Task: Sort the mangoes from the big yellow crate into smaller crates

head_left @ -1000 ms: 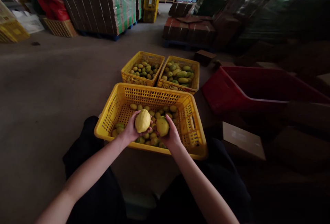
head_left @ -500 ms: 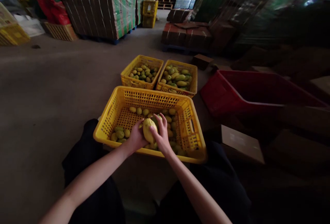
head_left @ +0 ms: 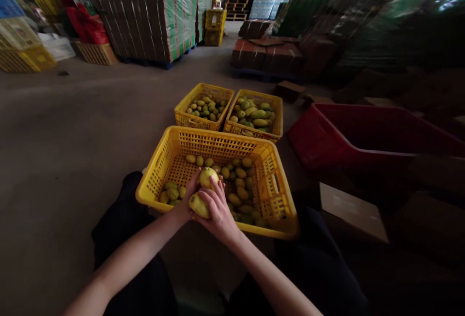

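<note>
A yellow slatted crate (head_left: 165, 161) stands on the floor in front of me with several yellow-green mangoes in it. My two hands meet over its near side. My left hand (head_left: 186, 205) cups a yellow mango (head_left: 198, 205) from below and left. My right hand (head_left: 217, 207) lies across the same fruit, fingers curled over it. A second, larger yellow mango (head_left: 207, 177) sits just above my fingers, and it is unclear whether a hand grips it.
Two smaller yellow crates (head_left: 189, 119) (head_left: 276, 122) of green and yellow mangoes stand behind the near one. A red tub (head_left: 316, 136) lies to the right, a cardboard box (head_left: 352, 212) in front of it. Wrapped pallet stacks (head_left: 145, 10) line the back.
Both hands held one fruit each a second ago; they came together, dropped toward the crate's near side, and my right hand now covers the mango in my left.
</note>
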Available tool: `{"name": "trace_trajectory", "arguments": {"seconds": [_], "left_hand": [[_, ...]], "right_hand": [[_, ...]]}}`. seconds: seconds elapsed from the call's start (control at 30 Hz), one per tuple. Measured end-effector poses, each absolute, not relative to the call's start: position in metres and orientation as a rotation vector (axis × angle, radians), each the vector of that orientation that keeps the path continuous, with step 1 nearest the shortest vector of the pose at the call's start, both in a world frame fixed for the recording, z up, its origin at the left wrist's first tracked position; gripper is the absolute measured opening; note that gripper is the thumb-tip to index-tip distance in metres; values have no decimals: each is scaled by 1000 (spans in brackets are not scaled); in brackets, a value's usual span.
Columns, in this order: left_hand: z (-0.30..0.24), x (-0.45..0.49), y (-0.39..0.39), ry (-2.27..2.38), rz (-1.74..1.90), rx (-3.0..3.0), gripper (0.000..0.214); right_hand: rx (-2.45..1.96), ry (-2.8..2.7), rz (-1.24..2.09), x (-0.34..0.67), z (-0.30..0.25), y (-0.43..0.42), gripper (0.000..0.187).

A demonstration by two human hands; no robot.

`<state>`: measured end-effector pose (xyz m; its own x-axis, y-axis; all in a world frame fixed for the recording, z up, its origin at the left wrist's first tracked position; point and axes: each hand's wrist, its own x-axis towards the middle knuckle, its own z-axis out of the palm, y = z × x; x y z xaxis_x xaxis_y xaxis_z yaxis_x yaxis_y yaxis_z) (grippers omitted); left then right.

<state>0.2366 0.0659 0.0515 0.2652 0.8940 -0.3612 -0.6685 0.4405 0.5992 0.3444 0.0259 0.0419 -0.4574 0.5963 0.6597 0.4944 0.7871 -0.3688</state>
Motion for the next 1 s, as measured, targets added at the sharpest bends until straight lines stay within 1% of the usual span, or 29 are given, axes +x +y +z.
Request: {"name": "trace_trajectory", "arguments": {"seconds": [0.1,0.17,0.23,0.37,0.47,0.6,0.67,0.8,0.9,1.0], "left_hand": [[66,229,80,689,1106,138,34],[74,221,89,703,1154,84,33],[81,214,94,720,1227,165,34],[90,211,87,738,1400,529,36],[93,217,73,797,1374,698,37],[94,221,63,884,1282,833,44],[94,221,63,888,1260,847,47],[93,220,65,909,1278,803,44],[92,219,66,912,1285,787,43],[92,219,71,905,1308,767,46]], "right_hand": [[-700,-2041,159,353,40,32,59],[-722,-1918,183,359,40,37,61],[-796,-1774,208,365,42,43,63],[-904,-1540,241,370,45,52,66],[-840,-1593,287,368,47,51,65],[-790,-1721,309,363,46,43,58],[-805,-1734,293,361,44,41,57],[-854,-1715,295,361,42,42,54],[-895,-1668,407,358,44,43,51],[-1051,-1457,748,351,50,43,43]]}}
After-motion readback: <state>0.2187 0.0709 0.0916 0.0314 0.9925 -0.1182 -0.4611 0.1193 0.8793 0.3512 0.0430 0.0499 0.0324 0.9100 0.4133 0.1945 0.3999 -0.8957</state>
